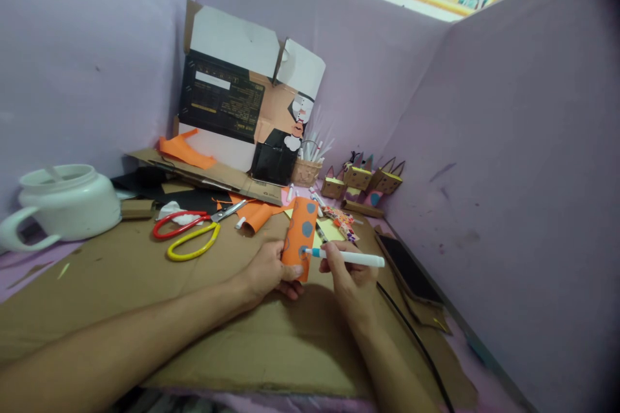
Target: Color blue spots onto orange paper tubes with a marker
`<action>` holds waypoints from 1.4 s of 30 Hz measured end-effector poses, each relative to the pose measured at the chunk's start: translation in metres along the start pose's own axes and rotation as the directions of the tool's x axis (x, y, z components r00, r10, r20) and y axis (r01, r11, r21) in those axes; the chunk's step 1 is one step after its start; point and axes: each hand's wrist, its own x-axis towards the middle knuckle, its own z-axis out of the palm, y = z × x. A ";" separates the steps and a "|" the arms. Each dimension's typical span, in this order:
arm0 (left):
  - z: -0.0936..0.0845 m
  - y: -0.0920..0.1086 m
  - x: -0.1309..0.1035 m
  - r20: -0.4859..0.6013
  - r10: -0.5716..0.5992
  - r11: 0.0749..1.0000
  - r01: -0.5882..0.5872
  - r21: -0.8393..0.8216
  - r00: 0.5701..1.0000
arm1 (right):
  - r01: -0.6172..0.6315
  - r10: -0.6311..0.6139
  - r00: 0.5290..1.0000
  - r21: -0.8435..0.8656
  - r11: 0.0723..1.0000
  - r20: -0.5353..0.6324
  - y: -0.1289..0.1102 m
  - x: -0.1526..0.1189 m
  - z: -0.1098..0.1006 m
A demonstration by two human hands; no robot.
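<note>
My left hand (272, 269) is closed around the lower part of an orange paper-covered tube (299, 216), which stands nearly upright above the cardboard sheet. Blue-grey spots mark the tube; the upper ones are filled in, and some lower ones are outlines. In my right hand (351, 281) is a white marker (356, 259) with a blue end. Its tip meets a spot low on the tube. To the left of my hands lie scissors (208, 227) with one red and one yellow handle, blades spread.
A white mug-like pot (72, 206) stands at the left. Behind are a flattened printed box (223, 97), orange paper scraps (186, 150) and a holder of markers (307, 171). Small cardboard animal figures (358, 177) sit at the back right, a phone (409, 268) nearer. A black cable (416, 342) crosses the cardboard sheet (232, 348).
</note>
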 end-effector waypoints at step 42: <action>-0.001 -0.002 0.000 0.010 0.014 1.000 -0.014 -0.023 1.000 | 0.050 -0.052 0.996 -0.025 0.998 -0.067 -0.003 0.001 -0.002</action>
